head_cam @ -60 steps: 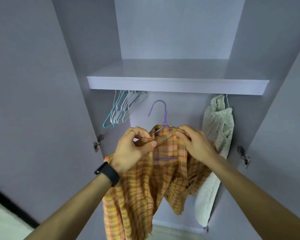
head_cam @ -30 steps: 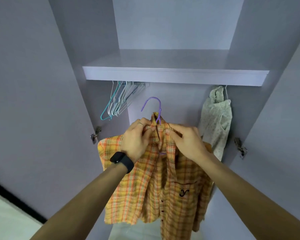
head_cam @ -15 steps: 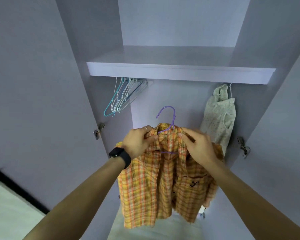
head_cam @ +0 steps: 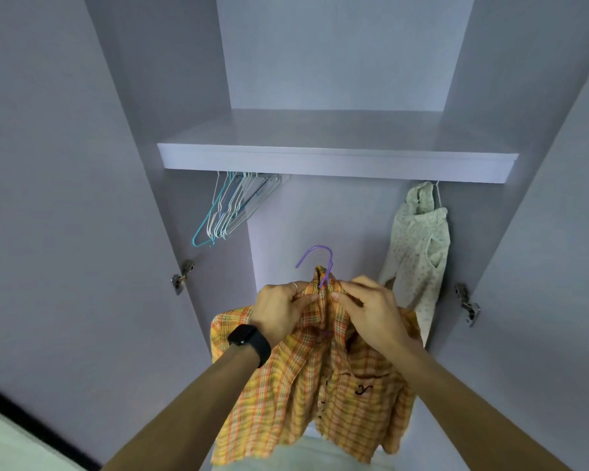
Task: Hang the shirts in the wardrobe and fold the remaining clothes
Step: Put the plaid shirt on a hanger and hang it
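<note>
Collar work, shirt not yet hung. You held the orange plaid shirt (head_cam: 320, 396) in front of the open wardrobe, well below the shelf (head_cam: 337, 161), already draped on the purple hanger (head_cam: 315, 256). The hook stood free above the collar and caught on nothing. Half a second before, your hands sat apart and the collar gaped, with the hanger's wire showing between them. By this moment you had drawn them together just under the hook. Your left hand (head_cam: 279, 314), watch (head_cam: 249, 339) at the wrist, had its fingers curled, pinching the collar edge on its side. Your right hand (head_cam: 371, 311) pinched the opposite edge the same way, and the fingertips nearly met. Whether a button was being done up could not be made out. Judgement: you were closing the neck so the shirt would sit firm on the hanger. The lift to the rail remained, and the rail was hidden behind the shelf front. The likely slot lay between the spare hangers (head_cam: 232, 209) and the pale garment (head_cam: 419, 246).
</note>
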A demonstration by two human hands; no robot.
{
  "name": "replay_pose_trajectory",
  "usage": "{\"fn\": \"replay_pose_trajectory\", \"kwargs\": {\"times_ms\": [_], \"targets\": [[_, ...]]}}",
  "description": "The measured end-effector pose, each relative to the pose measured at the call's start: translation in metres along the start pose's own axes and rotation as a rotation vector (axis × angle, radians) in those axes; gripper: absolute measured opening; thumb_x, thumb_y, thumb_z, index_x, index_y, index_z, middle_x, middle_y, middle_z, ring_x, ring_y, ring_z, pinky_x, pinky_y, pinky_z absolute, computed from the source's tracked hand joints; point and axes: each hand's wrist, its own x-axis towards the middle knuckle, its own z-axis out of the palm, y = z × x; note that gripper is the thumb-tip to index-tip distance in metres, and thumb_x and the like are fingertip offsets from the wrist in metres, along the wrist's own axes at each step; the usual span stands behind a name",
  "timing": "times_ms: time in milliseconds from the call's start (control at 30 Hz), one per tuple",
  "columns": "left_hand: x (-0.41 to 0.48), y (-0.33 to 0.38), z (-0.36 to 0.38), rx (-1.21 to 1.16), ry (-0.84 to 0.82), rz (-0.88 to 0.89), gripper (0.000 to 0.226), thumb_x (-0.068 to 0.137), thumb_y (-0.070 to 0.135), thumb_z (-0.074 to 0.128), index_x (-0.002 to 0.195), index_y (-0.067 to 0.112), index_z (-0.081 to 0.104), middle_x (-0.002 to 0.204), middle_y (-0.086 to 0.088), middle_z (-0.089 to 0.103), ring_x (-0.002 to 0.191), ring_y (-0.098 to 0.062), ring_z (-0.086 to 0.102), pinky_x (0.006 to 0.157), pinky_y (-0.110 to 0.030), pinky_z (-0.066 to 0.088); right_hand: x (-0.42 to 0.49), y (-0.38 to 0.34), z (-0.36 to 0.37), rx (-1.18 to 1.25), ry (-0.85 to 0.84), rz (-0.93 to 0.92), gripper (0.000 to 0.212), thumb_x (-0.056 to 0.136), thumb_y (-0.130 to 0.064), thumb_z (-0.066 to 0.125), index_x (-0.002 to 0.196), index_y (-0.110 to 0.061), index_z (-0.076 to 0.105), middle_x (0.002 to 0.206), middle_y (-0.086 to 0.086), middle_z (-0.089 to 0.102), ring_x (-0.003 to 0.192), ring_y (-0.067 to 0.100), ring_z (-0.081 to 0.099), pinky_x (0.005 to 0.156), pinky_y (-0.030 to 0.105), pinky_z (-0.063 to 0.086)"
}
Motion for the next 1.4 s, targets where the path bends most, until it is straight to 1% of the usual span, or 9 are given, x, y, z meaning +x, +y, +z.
{"fn": "replay_pose_trajectory", "kwargs": {"times_ms": [100, 233, 400, 600, 733, 867, 1100, 1200, 1400], "targets": [[0.001, 0.001, -0.003, -0.007, -0.008, 0.018, 0.028, 0.094, 0.038, 0.066, 0.117, 0.024, 0.073, 0.069, 0.006, 0.067, 0.057, -0.009, 0.057, 0.06, -0.017, 0.049, 0.004, 0.004, -0.005, -0.021, -0.01, -0.039, 0.019, 0.09, -0.018, 0.074, 0.107, -0.008, 0.076, 0.089, 0.001, 0.064, 0.077, 0.015, 0.062, 0.07, 0.029, 0.051], [-0.002, -0.026, -0.006, 0.029, -0.038, -0.021, 0.023, 0.095, 0.042, 0.064, 0.112, 0.029, 0.072, 0.085, 0.006, 0.075, 0.077, -0.015, 0.068, 0.075, -0.037, 0.056, -0.002, 0.024, -0.015, -0.012, 0.001, 0.036, 0.022, 0.089, -0.023, 0.076, 0.106, -0.009, 0.077, 0.09, -0.001, 0.067, 0.077, 0.011, 0.064, 0.071, 0.03, 0.053], [-0.012, -0.035, -0.005, 0.026, -0.016, -0.075, 0.025, 0.096, 0.04, 0.062, 0.116, 0.026, 0.068, 0.091, 0.007, 0.073, 0.082, -0.012, 0.067, 0.077, -0.03, 0.057, -0.021, 0.032, -0.019, 0.038, -0.132, 0.029, 0.031, 0.094, -0.028, 0.07, 0.123, -0.017, 0.071, 0.108, -0.008, 0.071, 0.097, -0.002, 0.062, 0.088, 0.011, 0.048], [-0.017, -0.042, 0.0, 0.04, -0.084, -0.128, 0.022, 0.098, 0.049, 0.055, 0.114, 0.035, 0.058, 0.091, 0.014, 0.068, 0.082, -0.004, 0.064, 0.065, -0.012, 0.05, -0.027, 0.043, -0.02, -0.054, -0.161, -0.005, 0.023, 0.104, -0.032, 0.051, 0.11, -0.017, 0.067, 0.097, -0.008, 0.065, 0.084, 0.006, 0.061, 0.075, 0.027, 0.051], [-0.014, -0.061, -0.001, 0.257, -0.155, -0.125, 0.046, 0.093, 0.065, 0.05, 0.126, 0.034, 0.054, 0.098, 0.013, 0.066, 0.09, -0.008, 0.062, 0.081, -0.032, 0.056, -0.025, 0.046, -0.019, -0.066, -0.107, 0.03, 0.015, 0.103, -0.024, 0.053, 0.103, -0.015, 0.065, 0.092, -0.009, 0.059, 0.08, 0.005, 0.056, 0.07, 0.02, 0.045], [0.005, -0.074, -0.013, 0.461, -0.126, -0.011, 0.051, 0.097, 0.06, 0.046, 0.14, 0.032, 0.049, 0.137, 0.006, 0.056, 0.127, -0.019, 0.049, 0.107, -0.039, 0.039, -0.022, 0.051, -0.018, -0.118, -0.083, 0.116, 0.02, 0.103, -0.03, 0.051, 0.103, -0.017, 0.066, 0.093, -0.009, 0.06, 0.081, 0.007, 0.056, 0.071, 0.013, 0.039], [0.08, -0.051, -0.041, 0.476, -0.057, 0.269, 0.048, 0.097, 0.031, 0.057, 0.143, 0.023, 0.048, 0.153, -0.005, 0.041, 0.14, -0.028, 0.037, 0.115, -0.046, 0.03, -0.002, 0.046, -0.005, -0.286, 0.003, 0.312, 0.016, 0.102, -0.024, 0.055, 0.106, -0.014, 0.067, 0.099, 0.002, 0.064, 0.084, 0.023, 0.06, 0.07, 0.039, 0.051], [0.12, -0.028, -0.047, 0.479, 0.104, 0.531, 0.05, 0.09, 0.019, 0.065, 0.139, 0.015, 0.054, 0.154, -0.015, 0.038, 0.14, -0.037, 0.035, 0.112, -0.06, 0.035, 0.011, 0.042, -0.003, -0.331, 0.05, 0.395, 0.016, 0.102, -0.026, 0.053, 0.106, -0.016, 0.066, 0.099, -0.002, 0.064, 0.085, 0.019, 0.059, 0.071, 0.031, 0.044], [0.189, 0.018, -0.044, 0.659, 0.234, 0.659, 0.069, 0.1, 0.038, 0.04, 0.161, 0.024, 0.011, 0.168, -0.007, -0.003, 0.154, -0.03, -0.005, 0.121, -0.056, -0.002, 0.034, 0.05, -0.003, -0.322, 0.113, 0.535, 0.016, 0.103, -0.023, 0.053, 0.106, -0.015, 0.066, 0.099, -0.002, 0.064, 0.087, 0.02, 0.061, 0.07, 0.029, 0.042]]}}
